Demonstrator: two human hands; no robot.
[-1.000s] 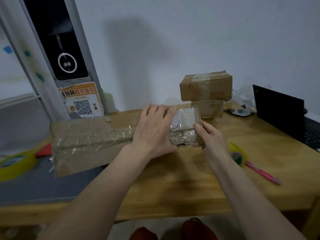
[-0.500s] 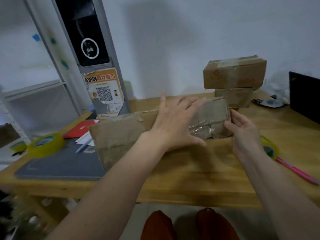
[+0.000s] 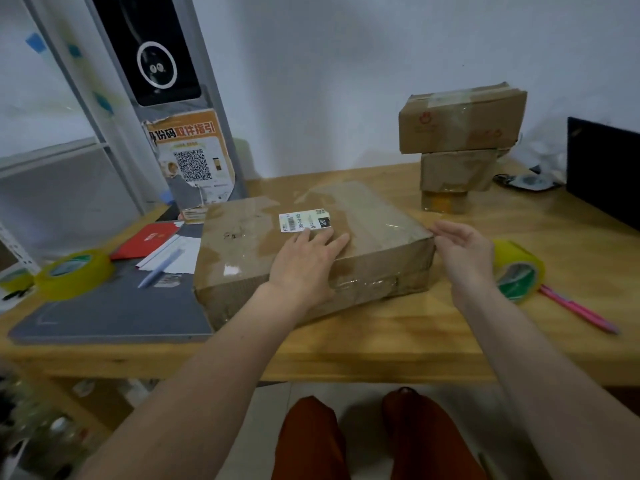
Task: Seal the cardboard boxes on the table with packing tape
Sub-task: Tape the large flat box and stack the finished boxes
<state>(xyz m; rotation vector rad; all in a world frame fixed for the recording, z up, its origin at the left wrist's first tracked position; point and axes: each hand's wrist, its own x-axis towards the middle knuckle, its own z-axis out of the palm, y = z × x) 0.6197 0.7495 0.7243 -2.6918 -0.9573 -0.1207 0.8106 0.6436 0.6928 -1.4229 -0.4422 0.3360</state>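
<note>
Large flat cardboard box (image 3: pixel 311 251) lies flat on the wooden tabletop (image 3: pixel 398 334), centre of scene, its left end overlapping a grey mat (image 3: pixel 114 313). White shipping label (image 3: pixel 304 220) on its top face; clear tape glints over the top and the near side.

Left hand (image 3: pixel 304 263): forearm enters from near left, palm down, fingers straight and together, pressed flat on the box top at its near edge, fingertips just touching the label.

Right hand (image 3: pixel 464 252): forearm enters from near right, hand held just beside the box's near right corner, fingers relaxed and slightly bent, tips at the corner edge. Contact cannot be told; it grips nothing.

Yellow tape roll (image 3: pixel 517 271) stands on edge just right of the right hand, pink pen (image 3: pixel 578 310) beside it. Second tape roll (image 3: pixel 74 273) lies flat at far left. Two smaller boxes (image 3: pixel 460 140) stacked at far right, well apart from the large box.
</note>
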